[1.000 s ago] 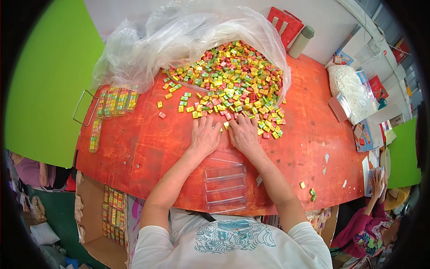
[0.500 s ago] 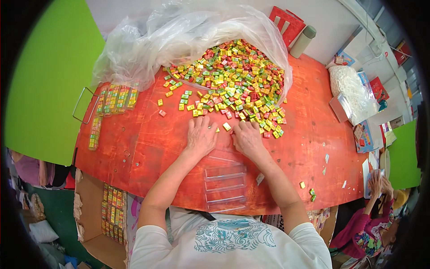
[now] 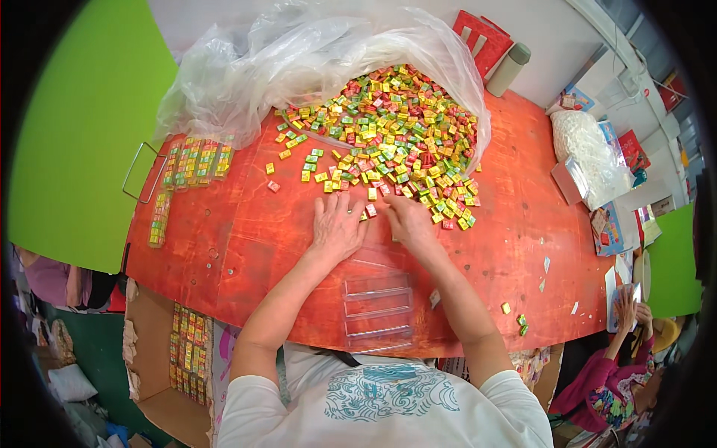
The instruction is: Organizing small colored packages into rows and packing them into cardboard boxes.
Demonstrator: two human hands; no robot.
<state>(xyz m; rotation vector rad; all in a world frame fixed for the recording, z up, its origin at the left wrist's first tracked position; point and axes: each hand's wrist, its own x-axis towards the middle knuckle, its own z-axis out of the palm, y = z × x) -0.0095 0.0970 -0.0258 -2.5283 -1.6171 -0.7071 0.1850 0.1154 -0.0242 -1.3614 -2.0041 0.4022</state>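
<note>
My left hand (image 3: 337,228) lies on the red table with fingers stretched forward and slightly apart. Beside its fingertips is a red wrapped cube (image 3: 371,210), small like a candy. My right hand (image 3: 411,222) is bent, fingers drawn together at the near edge of the pile; whatever lies under them is hidden. Ahead of both hands spreads the heap of small yellow, green and red wrapped cubes (image 3: 403,123), spilling from a clear plastic bag (image 3: 246,75). Between my forearms sits an unfilled clear plastic tray (image 3: 377,310) with several long slots.
Filled clear trays (image 3: 198,163) stand at the left, near a green panel (image 3: 82,134) with a metal handle. An open cardboard box (image 3: 160,403) sits below the left edge. A flask (image 3: 508,69) and a white bag (image 3: 586,153) are at the right; another person's hands (image 3: 631,310) work beyond.
My right hand has shifted slightly and its fingers changed position. A red cube now shows between my hands, and a yellow one there lies farther forward. My left hand has hardly moved.
</note>
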